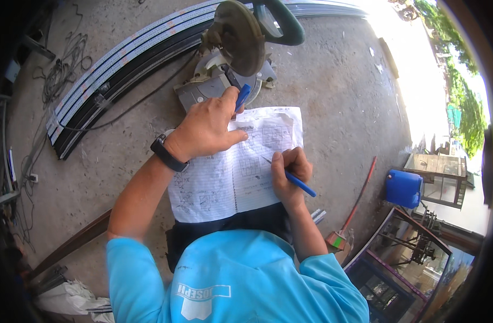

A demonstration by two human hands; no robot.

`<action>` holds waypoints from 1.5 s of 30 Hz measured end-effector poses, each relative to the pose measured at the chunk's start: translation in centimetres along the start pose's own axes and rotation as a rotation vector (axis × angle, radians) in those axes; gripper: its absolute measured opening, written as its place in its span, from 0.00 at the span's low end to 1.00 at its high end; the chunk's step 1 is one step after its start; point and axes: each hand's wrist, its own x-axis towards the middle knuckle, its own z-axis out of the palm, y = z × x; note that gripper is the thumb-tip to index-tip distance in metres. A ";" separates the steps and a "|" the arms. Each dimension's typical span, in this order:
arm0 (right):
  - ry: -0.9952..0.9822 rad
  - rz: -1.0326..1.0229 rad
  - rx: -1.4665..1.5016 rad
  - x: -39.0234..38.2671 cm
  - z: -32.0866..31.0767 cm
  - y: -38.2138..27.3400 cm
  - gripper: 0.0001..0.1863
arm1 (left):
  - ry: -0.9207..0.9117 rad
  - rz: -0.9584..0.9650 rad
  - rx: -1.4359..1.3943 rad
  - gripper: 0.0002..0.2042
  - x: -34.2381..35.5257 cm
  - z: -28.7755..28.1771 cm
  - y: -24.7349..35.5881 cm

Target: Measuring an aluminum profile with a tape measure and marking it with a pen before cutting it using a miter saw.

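An open lined notebook (238,156) with ink sketches and handwriting lies over my lap, its upper edge curled and creased. My right hand (292,175) pinches a blue pen (301,185), the tip pointing up and left over the right page. On the upper left of the pages rests my left hand (211,126), thumb stretched out across the paper. Between its fingers sticks up a short blue piece (243,96) that looks like a pen cap, partly hidden. A dark watch band circles the left wrist.
Just beyond the notebook stands a miter saw (235,43) on the concrete floor. Long metal profiles (122,70) lie behind it. Cables (68,59) tangle at the far left. On the right are a broom (359,196), a blue jerrycan (404,188) and a metal frame (402,258).
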 end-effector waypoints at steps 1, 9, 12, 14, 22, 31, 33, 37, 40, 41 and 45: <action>-0.003 0.002 -0.001 0.0 0.1 0.0 0.17 | -0.010 -0.006 -0.004 0.30 0.0 0.0 0.0; -0.011 -0.008 -0.071 0.0 0.4 0.3 0.16 | -0.002 0.005 -0.012 0.28 -0.1 0.0 -0.1; -0.002 0.038 -0.018 0.0 0.4 0.2 0.16 | -0.008 -0.010 -0.010 0.28 -0.1 0.0 -0.1; -0.016 0.009 -0.064 0.0 0.4 0.1 0.16 | -0.011 -0.004 -0.017 0.28 -0.1 0.0 -0.1; -0.027 0.004 -0.095 0.3 -0.1 -0.4 0.15 | -0.022 -0.002 0.002 0.29 -0.2 -0.4 0.3; 0.160 0.073 0.237 1.2 -2.0 -2.6 0.10 | -0.178 0.064 -0.197 0.25 -0.8 0.5 2.0; 0.165 0.055 0.271 0.9 -2.0 -2.0 0.11 | -0.160 0.090 -0.228 0.24 -0.8 1.4 2.3; 0.167 0.062 0.185 0.4 -2.3 0.1 0.11 | -0.061 0.186 -0.183 0.24 -0.8 2.2 2.4; 0.212 0.053 0.056 -0.5 -2.6 1.1 0.12 | -0.156 0.098 -0.133 0.24 -0.8 2.4 2.5; 0.262 0.090 0.082 -0.8 -2.6 1.3 0.12 | -0.153 0.086 -0.116 0.24 -0.7 2.4 2.6; 0.338 0.121 0.081 -1.4 -2.4 2.1 0.14 | -0.120 0.085 -0.061 0.23 -0.6 2.7 2.9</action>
